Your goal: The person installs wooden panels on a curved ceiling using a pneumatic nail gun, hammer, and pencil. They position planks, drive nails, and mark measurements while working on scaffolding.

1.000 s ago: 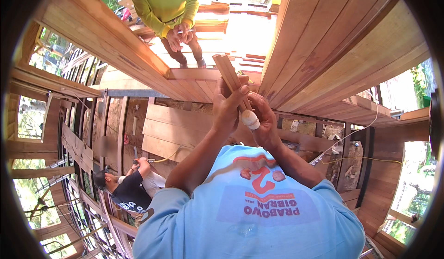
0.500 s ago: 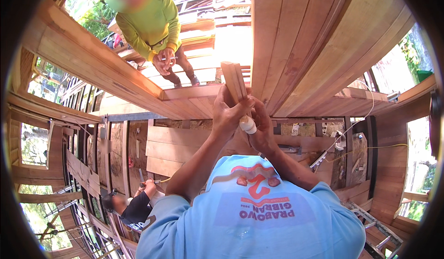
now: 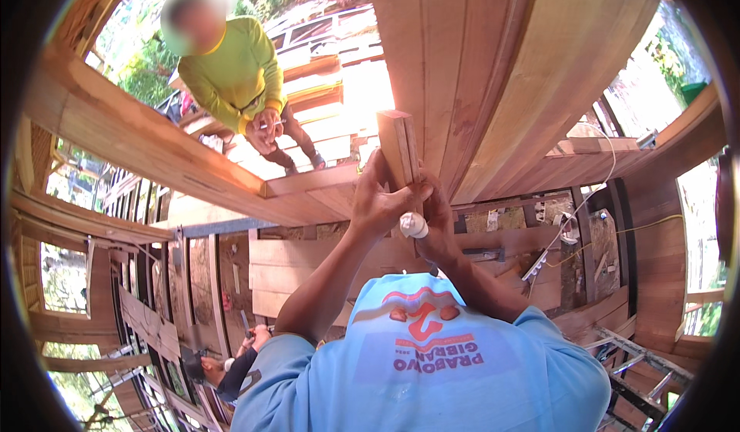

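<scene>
A narrow wooden strip (image 3: 398, 147) with a lengthwise groove points up and away from me in front of the upright plank boards. My left hand (image 3: 379, 205) is closed round its left side, thumb laid across its near face. My right hand (image 3: 436, 220) sits against the strip's right edge, its fingers partly hidden. Inside that right hand is a white, rounded cylindrical object (image 3: 413, 225), its end facing me; its kind is unclear.
A wooden beam (image 3: 154, 135) runs across the left. Beyond it stands a person in a yellow-green top (image 3: 235, 73). Another person (image 3: 223, 370) is low at left. A metal ladder (image 3: 644, 370) leans at lower right; a white cable (image 3: 590, 193) hangs at right.
The view has shifted, so the boards and the standing person appear further left. The strip looks steeper, and the white object's end has turned. Both hands keep their hold.
</scene>
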Available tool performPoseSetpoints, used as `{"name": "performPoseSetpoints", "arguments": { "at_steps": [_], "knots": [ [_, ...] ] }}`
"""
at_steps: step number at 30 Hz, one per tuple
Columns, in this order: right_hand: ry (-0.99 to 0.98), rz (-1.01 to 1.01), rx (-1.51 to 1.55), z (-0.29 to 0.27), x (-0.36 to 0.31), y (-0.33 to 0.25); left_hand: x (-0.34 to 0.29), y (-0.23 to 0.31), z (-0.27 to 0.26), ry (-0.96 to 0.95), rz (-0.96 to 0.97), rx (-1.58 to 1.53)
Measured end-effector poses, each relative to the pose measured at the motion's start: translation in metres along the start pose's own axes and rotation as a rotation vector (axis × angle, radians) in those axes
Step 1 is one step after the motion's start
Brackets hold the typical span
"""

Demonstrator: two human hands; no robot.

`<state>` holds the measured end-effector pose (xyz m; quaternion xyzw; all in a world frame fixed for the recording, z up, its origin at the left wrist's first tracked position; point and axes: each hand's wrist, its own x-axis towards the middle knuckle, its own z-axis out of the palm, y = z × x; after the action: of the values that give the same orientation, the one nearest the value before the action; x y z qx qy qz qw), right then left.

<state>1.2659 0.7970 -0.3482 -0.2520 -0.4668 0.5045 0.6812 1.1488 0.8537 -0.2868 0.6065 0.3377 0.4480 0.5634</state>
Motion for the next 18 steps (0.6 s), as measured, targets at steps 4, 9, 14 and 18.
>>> {"name": "performPoseSetpoints", "arguments": {
  "at_steps": [4, 9, 14, 18],
  "knots": [
    [0.058, 0.104, 0.144, -0.015, 0.003, -0.006, 0.022, 0.031, 0.014, -0.117, -0.006, 0.195],
    [0.075, -0.18, 0.083, -0.035, 0.042, -0.053, 0.074, 0.07, 0.066, -0.185, 0.124, 0.488],
    [0.113, -0.371, 0.131, -0.051, 0.09, -0.107, 0.116, 0.14, 0.116, -0.232, 0.429, 0.549],
    [0.277, -0.702, -0.28, -0.097, 0.135, -0.125, 0.152, 0.205, 0.173, -0.315, 0.831, 0.772]
  ]
}}
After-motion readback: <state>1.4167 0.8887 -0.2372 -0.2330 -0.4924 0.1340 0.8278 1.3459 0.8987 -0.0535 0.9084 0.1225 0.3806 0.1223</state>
